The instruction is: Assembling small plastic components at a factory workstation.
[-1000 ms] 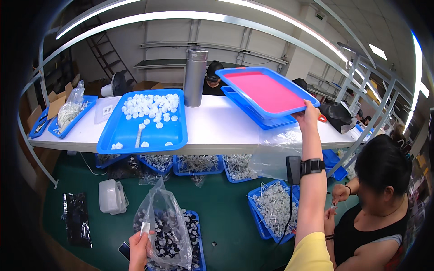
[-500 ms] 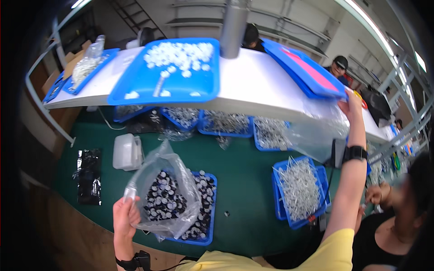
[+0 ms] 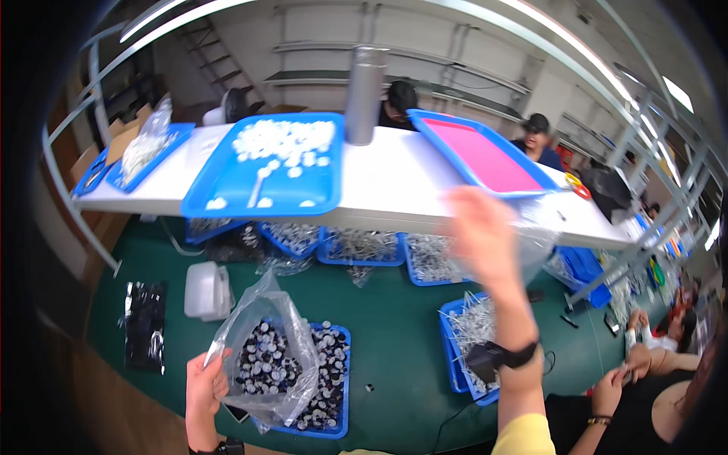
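Observation:
At the lower left my left hand (image 3: 206, 383) pinches the edge of a clear plastic bag (image 3: 297, 379), its fingers closed. The bag gapes over a blue tray (image 3: 345, 413) filled with small black and whitish round pieces (image 3: 330, 360). Such pieces also show through the bag's mouth. My right hand (image 3: 485, 235) is raised in front of the white shelf's edge, smeared by motion, so its fingers cannot be made out. Just beyond it lies a blue tray with a pink inside (image 3: 481, 155). A clear plastic sheet or bag (image 3: 537, 231) hangs beside that hand.
On the shelf (image 3: 394, 186) stand a blue tray of white pieces (image 3: 265, 182) and a grey cylinder (image 3: 365, 95). Below are trays of clear parts (image 3: 360, 246), a tray of thin white sticks (image 3: 466, 330), a plastic box (image 3: 206, 292) and a black bag (image 3: 144, 326). A co-worker's hands (image 3: 618, 383) are at right.
My right hand has left the corner of the blue tray on the shelf and moved left and down. That tray's pink inside now shows more fully. My left hand keeps hold of the bag.

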### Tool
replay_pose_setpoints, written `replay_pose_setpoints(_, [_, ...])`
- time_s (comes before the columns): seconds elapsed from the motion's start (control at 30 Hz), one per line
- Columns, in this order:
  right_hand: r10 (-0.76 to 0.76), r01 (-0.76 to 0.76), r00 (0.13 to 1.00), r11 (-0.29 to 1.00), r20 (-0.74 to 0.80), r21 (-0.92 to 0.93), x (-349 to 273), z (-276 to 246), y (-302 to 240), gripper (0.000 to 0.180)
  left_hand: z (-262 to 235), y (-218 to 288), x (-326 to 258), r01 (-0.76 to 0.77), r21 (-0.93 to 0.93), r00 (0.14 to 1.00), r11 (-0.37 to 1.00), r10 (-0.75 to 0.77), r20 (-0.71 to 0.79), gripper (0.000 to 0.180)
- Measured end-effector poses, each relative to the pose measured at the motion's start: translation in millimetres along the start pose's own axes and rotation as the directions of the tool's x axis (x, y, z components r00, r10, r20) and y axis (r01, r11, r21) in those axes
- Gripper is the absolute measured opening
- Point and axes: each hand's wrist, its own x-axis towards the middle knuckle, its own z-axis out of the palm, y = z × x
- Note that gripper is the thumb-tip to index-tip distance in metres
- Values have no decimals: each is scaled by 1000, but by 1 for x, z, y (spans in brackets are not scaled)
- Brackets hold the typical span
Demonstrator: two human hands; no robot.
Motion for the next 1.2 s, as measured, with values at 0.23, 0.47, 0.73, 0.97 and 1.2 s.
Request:
replay_pose_setpoints(0.23, [423, -389, 841, 906, 338, -164, 110, 140, -3, 42, -4, -15, -1, -11, 166, 999, 986, 3, 46, 22])
replay_pose_setpoints(0.47, [337, -494, 863, 718, 376, 490, 77, 156, -4, 42, -17, -14, -2, 30, 124, 996, 992, -40, 82, 21])
replay_pose_setpoints(0.73, [303, -459, 883, 723, 359, 517, -40, 118, -28, 37, -26, -3, -1, -64, 242, 980, 968, 15, 197, 23])
replay_pose_setpoints(0.97, [386, -516, 855, 696, 346, 499, -133, 75, -52, 29, 14, 94, -95, -607, 785, 181, 122, 983, -13, 5])
replay_pose_setpoints(1.2, [395, -499, 867, 675, 305, 544, -208, 91, -43, 26, 85, 81, -108, -700, 682, 552, -211, 445, 705, 24])
